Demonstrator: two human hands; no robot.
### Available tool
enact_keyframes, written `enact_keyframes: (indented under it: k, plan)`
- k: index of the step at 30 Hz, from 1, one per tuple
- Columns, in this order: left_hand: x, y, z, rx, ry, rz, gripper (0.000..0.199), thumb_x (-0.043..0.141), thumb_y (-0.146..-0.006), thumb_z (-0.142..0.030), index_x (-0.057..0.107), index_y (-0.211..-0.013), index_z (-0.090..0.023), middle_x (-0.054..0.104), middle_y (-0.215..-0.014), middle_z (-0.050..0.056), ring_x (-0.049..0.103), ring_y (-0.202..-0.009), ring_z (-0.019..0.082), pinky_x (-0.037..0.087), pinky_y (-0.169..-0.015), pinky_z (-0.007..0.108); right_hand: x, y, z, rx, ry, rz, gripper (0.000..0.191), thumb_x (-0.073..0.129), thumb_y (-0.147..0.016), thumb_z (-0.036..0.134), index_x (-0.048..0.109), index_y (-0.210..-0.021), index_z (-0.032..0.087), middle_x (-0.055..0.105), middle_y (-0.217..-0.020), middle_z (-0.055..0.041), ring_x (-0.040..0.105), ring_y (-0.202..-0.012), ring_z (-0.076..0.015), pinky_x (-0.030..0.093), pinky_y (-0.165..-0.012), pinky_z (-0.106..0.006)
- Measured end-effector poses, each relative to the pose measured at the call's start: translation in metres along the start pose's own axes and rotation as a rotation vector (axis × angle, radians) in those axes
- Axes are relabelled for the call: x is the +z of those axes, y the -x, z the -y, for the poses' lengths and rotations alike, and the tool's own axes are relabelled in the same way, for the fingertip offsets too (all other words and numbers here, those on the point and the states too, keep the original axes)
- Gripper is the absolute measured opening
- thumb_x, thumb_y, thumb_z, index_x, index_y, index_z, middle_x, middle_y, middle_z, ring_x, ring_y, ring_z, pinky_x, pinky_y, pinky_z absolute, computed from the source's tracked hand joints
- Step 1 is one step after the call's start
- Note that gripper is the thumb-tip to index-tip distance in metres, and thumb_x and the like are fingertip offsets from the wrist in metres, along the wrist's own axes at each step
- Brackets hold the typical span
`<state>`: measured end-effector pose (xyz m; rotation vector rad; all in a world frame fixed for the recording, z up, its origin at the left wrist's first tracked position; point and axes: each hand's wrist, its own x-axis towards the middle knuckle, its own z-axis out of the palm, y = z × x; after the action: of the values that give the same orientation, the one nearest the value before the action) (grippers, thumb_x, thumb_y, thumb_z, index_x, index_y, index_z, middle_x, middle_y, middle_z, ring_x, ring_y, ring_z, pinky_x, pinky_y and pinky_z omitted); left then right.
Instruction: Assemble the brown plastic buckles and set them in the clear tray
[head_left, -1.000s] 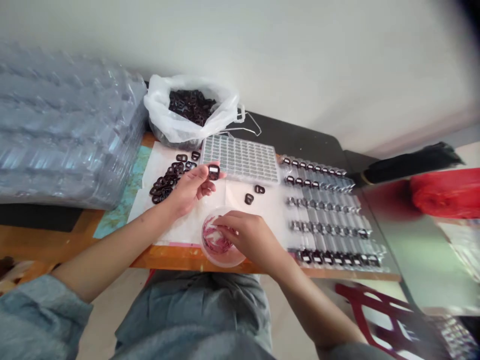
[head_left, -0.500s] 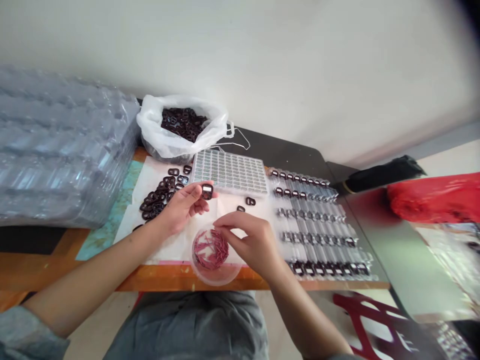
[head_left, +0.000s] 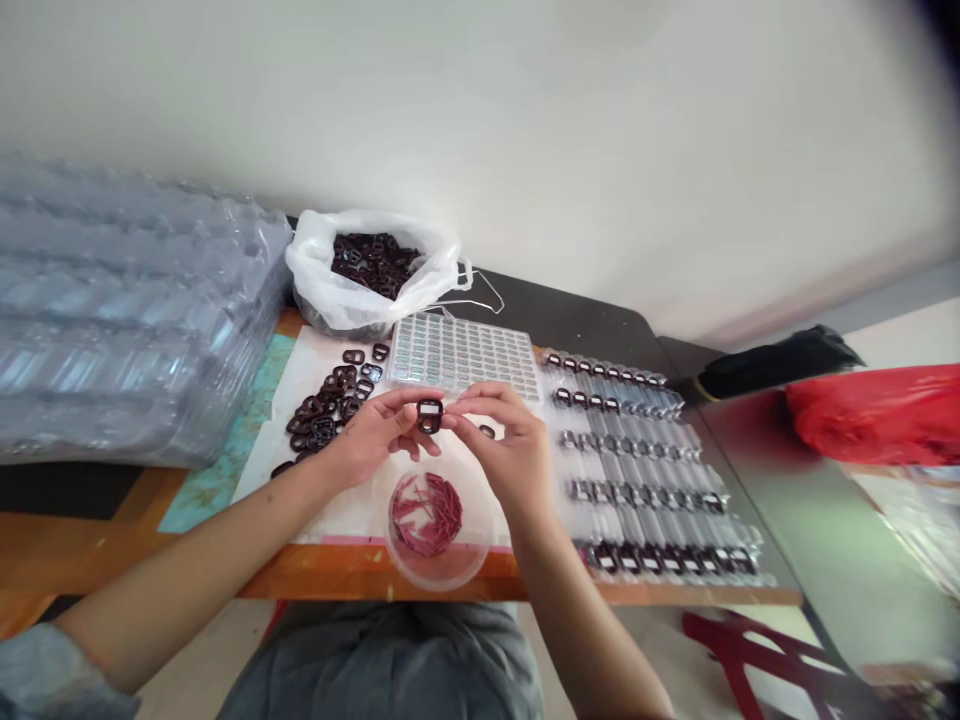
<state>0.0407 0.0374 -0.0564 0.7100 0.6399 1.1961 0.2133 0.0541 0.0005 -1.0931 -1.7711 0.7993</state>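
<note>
My left hand [head_left: 382,435] pinches a dark buckle-like piece [head_left: 430,416] with a small white patch on it. From the right, the thumb and fingertips of my right hand [head_left: 499,435] meet at that piece's edge; anything small between them is too tiny to make out. Below both hands a clear round tub [head_left: 442,572] holds thin dark-pink sticks [head_left: 427,512]. Left of my left hand, a heap of similar dark pieces [head_left: 322,415] lies on white paper [head_left: 281,440]. Behind the hands sits a clear tray with many small compartments [head_left: 465,350].
A white plastic bag [head_left: 307,262] full of dark pieces stands at the back. Clear stacked packaging [head_left: 127,320] fills the left. On the right, clear holders [head_left: 637,445] carry rows of dark pieces. Red plastic [head_left: 877,410] and a black bundle [head_left: 780,362] lie farther right.
My right hand has risen from the tub to the dark piece in my left hand. The view has shifted slightly, so the table sits lower in the picture.
</note>
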Motion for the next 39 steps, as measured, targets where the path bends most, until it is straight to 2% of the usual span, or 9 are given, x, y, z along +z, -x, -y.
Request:
enact_keyframes:
  k: [8,20,28,33,39]
  plan:
    - [-0.0025,-0.0009,0.0010,-0.007,-0.042,0.016,0.050,0.080,-0.073,-0.055,0.075,-0.111,-0.025,0.075,-0.086,0.009,0.074,-0.067,0.022,0.048,-0.052,0.023,-0.0015,0.0003,-0.0008,-0.124,0.169,-0.010,0.007,0.071,-0.086,0.027,0.077,-0.087,0.030,0.068,-0.094,-0.0041,0.065,-0.094,-0.0209,0.053,-0.088,-0.040]
    - [-0.0023,-0.0006,0.0003,0.006,-0.104,0.016,0.051,0.080,-0.074,-0.054,0.075,-0.114,-0.023,0.076,-0.088,0.012,0.074,-0.070,0.025,0.049,-0.054,0.023,-0.0057,0.0005,0.0005,-0.135,0.213,0.071,0.009,0.067,-0.088,0.023,0.075,-0.088,0.027,0.067,-0.095,-0.0041,0.063,-0.095,-0.0209,0.049,-0.088,-0.040]
    - [-0.0048,-0.0020,0.0007,0.010,-0.176,0.051,0.054,0.076,-0.077,-0.055,0.072,-0.120,-0.022,0.075,-0.096,0.013,0.074,-0.074,0.023,0.050,-0.057,0.023,-0.0021,-0.0022,0.0011,-0.191,0.274,0.079,0.007,0.069,-0.087,0.021,0.074,-0.087,0.026,0.067,-0.096,-0.0039,0.061,-0.094,-0.0206,0.047,-0.087,-0.040]
    - [-0.0058,-0.0025,0.0018,0.007,-0.176,0.050,0.056,0.077,-0.077,-0.056,0.071,-0.121,-0.022,0.074,-0.093,0.011,0.074,-0.074,0.023,0.048,-0.056,0.023,-0.0009,-0.0039,-0.0008,-0.209,0.283,0.079,0.008,0.069,-0.087,0.022,0.075,-0.086,0.027,0.067,-0.097,-0.0033,0.061,-0.092,-0.0202,0.046,-0.087,-0.041]
    - [-0.0053,-0.0014,0.0036,0.027,-0.120,0.045,0.049,0.074,-0.080,-0.056,0.072,-0.116,-0.023,0.075,-0.095,0.010,0.074,-0.071,0.022,0.047,-0.055,0.022,-0.0046,-0.0010,-0.0045,-0.300,0.256,0.040,0.015,0.061,-0.093,0.023,0.075,-0.098,0.028,0.066,-0.099,-0.0038,0.061,-0.094,-0.0193,0.048,-0.086,-0.039]
